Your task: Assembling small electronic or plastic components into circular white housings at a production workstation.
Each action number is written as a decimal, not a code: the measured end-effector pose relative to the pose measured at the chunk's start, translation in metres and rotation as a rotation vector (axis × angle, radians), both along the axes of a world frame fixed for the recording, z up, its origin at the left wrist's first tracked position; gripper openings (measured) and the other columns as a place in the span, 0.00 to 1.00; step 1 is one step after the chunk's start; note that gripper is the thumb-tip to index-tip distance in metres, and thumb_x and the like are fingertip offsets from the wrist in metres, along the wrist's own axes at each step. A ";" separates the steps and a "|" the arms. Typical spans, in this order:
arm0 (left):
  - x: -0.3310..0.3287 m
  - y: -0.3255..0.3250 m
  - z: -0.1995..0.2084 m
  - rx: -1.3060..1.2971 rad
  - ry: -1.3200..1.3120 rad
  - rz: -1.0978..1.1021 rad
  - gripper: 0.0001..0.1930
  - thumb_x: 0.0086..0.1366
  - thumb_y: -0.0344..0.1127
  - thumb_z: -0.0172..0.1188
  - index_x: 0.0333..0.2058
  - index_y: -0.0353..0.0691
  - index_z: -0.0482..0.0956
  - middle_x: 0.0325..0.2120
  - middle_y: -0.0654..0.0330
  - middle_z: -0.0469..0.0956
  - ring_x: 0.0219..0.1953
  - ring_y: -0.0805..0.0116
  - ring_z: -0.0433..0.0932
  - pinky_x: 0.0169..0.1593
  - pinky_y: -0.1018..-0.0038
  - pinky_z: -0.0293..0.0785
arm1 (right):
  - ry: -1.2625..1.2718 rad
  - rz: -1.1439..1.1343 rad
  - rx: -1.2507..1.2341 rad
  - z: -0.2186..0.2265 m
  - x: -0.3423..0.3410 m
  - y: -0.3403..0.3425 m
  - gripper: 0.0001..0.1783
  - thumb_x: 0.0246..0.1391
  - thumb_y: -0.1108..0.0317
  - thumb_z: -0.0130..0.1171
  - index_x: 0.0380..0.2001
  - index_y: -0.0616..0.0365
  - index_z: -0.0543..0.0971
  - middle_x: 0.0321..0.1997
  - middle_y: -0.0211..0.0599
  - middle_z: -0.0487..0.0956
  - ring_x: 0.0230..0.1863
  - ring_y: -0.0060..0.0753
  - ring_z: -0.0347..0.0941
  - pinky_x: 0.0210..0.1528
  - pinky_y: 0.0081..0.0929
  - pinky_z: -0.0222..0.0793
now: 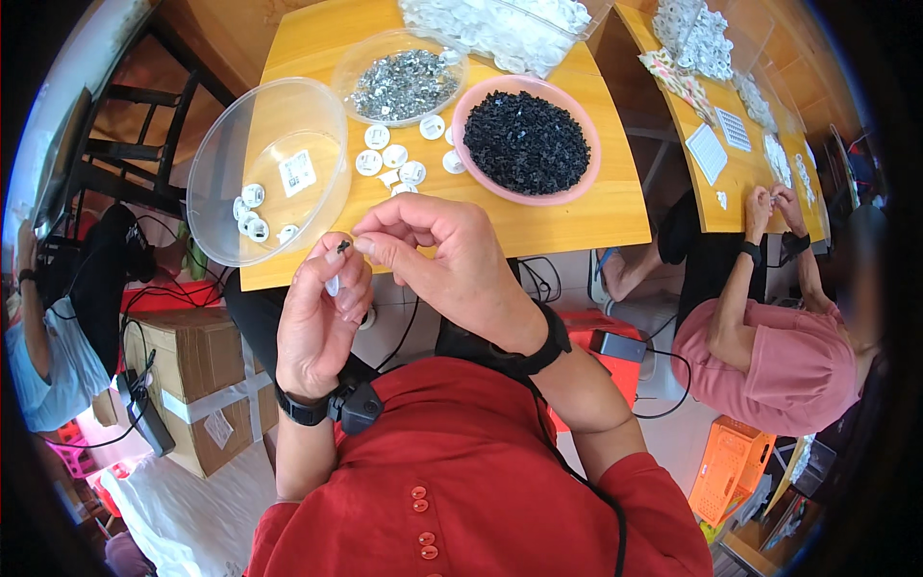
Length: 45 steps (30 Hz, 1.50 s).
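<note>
One tiny, jagged black piece [343,246], pinched by left fingers [322,269], right fingers [385,252] beside it, grip unclear

Your left hand [322,322]: black part [343,246], white piece [333,286]. Your right hand [452,260]: just beside the black part. On your table [586,226]: pink bowl [538,198], black bits [524,139]; clear tub [216,159], white discs [253,195]; clear dish [342,101], metal bits [404,87]; loose discs [369,163].

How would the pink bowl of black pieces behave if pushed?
The pink bowl would probably slide rather than tip, given its broad, round shape. It may resist slightly, being well filled; the loose black pieces could spill if tilted.
</note>
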<state>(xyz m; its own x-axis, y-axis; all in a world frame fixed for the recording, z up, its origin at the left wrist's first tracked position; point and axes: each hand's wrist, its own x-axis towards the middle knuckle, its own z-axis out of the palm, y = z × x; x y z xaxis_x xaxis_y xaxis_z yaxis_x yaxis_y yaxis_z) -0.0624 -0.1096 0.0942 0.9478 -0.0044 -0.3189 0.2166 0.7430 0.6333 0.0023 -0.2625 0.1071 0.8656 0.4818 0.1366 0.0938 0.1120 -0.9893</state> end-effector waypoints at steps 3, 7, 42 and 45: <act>-0.001 -0.002 0.000 -0.077 0.029 -0.027 0.08 0.65 0.35 0.52 0.41 0.41 0.68 0.22 0.69 0.65 0.20 0.81 0.60 0.24 0.83 0.56 | -0.019 -0.002 0.107 -0.007 0.001 0.004 0.06 0.53 0.73 0.60 0.33 0.65 0.79 0.25 0.37 0.81 0.25 0.20 0.77 0.28 0.19 0.72; -0.001 -0.002 -0.003 -0.107 0.032 -0.051 0.10 0.65 0.36 0.52 0.44 0.41 0.68 0.22 0.69 0.65 0.21 0.81 0.60 0.24 0.83 0.56 | 0.014 0.032 0.100 -0.007 0.002 0.005 0.06 0.53 0.73 0.60 0.32 0.65 0.79 0.24 0.37 0.80 0.24 0.19 0.77 0.26 0.18 0.71; 0.004 -0.007 -0.004 0.307 0.020 0.069 0.07 0.67 0.36 0.54 0.38 0.40 0.76 0.20 0.70 0.69 0.19 0.84 0.58 0.23 0.85 0.52 | -0.945 -0.250 -0.356 -0.012 0.008 -0.001 0.08 0.43 0.75 0.64 0.30 0.57 0.76 0.25 0.32 0.74 0.28 0.36 0.72 0.35 0.32 0.65; 0.004 -0.013 -0.004 0.398 0.026 0.128 0.07 0.67 0.36 0.55 0.38 0.40 0.77 0.20 0.72 0.69 0.19 0.85 0.57 0.23 0.86 0.50 | -1.040 -0.267 -0.370 -0.017 0.010 0.000 0.06 0.45 0.71 0.57 0.28 0.56 0.72 0.23 0.31 0.66 0.26 0.32 0.67 0.38 0.31 0.62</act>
<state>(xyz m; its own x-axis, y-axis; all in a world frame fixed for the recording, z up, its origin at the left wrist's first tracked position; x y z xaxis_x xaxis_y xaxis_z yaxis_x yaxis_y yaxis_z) -0.0580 -0.1227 0.0905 0.9243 0.2409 -0.2961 0.1586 0.4633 0.8719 0.0123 -0.2626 0.0899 0.4965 0.4592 0.7366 0.8662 -0.3177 -0.3857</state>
